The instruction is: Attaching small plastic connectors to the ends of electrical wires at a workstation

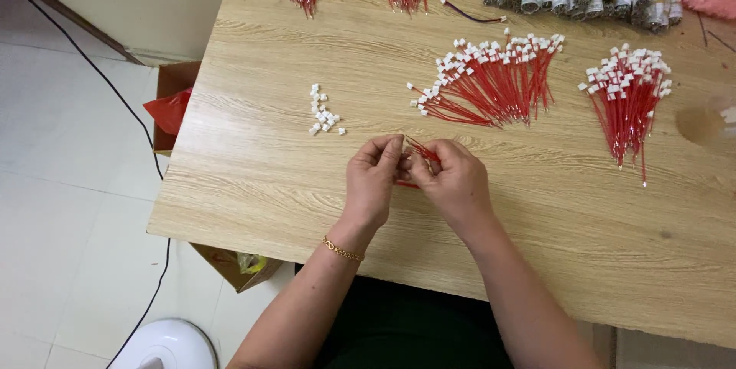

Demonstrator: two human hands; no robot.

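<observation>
1. Two hands meet over the wooden bench point(253, 185), near its front edge.
2. Left hand point(372, 181): fingers pinched closed on the thin red wires point(420, 153).
3. Right hand point(456, 177): closed around the same wires, touching the left hand.
4. Loose white connectors point(323, 112) lie left of and beyond the hands.
5. One fan of red wires with white plugs point(491, 82) lies just beyond the hands; a second bundle point(629, 101) lies to the right.
</observation>
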